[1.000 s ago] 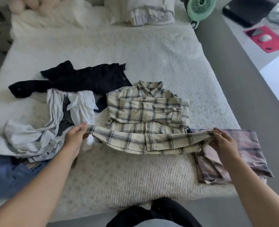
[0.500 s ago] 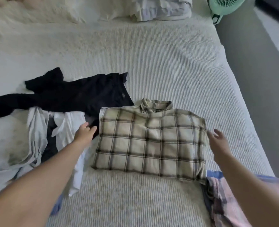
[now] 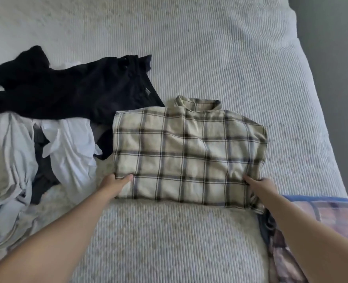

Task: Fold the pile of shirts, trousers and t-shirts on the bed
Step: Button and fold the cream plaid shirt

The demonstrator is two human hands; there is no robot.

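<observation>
A beige plaid shirt [image 3: 187, 152] lies folded into a rectangle in the middle of the bed, collar pointing away from me. My left hand [image 3: 115, 183] grips its near left corner, thumb on top. At the near right corner my right hand [image 3: 261, 185] holds the fabric too, fingers pressed into it. Left of the shirt lies an unfolded heap: a black garment [image 3: 70, 88] spread out at the back, and white and pale blue clothes [image 3: 66, 152] in front of it.
A pink and blue plaid garment [image 3: 332, 219] lies at the bed's near right corner, partly under my right arm. The white ribbed bedspread [image 3: 209, 54] stretches far behind the shirt. The bed's right edge drops to grey floor [image 3: 336, 58].
The shirt's lower half has been folded up over its top, making a rectangle. My hands let go briefly, then came back to grip its near corners. My view moved closer and lower.
</observation>
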